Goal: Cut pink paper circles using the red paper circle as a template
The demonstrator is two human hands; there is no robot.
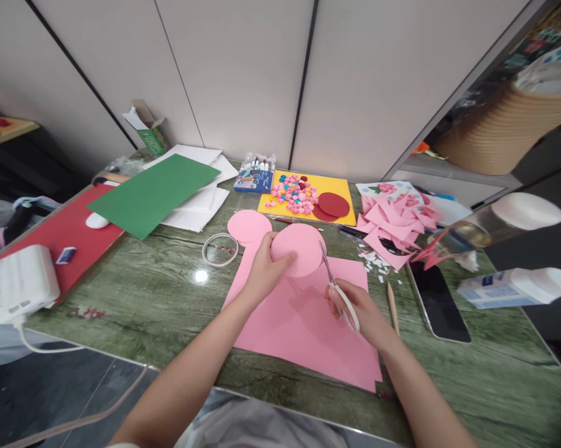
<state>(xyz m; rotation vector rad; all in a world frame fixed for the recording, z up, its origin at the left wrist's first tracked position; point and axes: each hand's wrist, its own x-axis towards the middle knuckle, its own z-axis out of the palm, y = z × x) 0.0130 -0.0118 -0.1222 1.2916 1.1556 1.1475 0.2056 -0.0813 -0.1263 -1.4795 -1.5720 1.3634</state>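
Observation:
Between the thumb and fingers of my left hand (270,266) is a pink paper circle (300,250), held up above the table. My right hand (355,306) grips white-handled scissors (328,264), whose blades meet the circle's right edge. Below both hands lies a large pink sheet (303,323), notched at its lower right corner. Another pink circle (249,226) rests on the table at the upper left of my left hand. A white ring (220,236) lies just left of the sheet.
Pink paper scraps (392,221) pile up at the right, near a phone (439,302), a pencil (392,305) and a white bottle (504,287). Behind are pompoms (296,194) and dark red circles (334,205) on yellow paper. Green paper (154,193) and a power bank (25,284) lie left.

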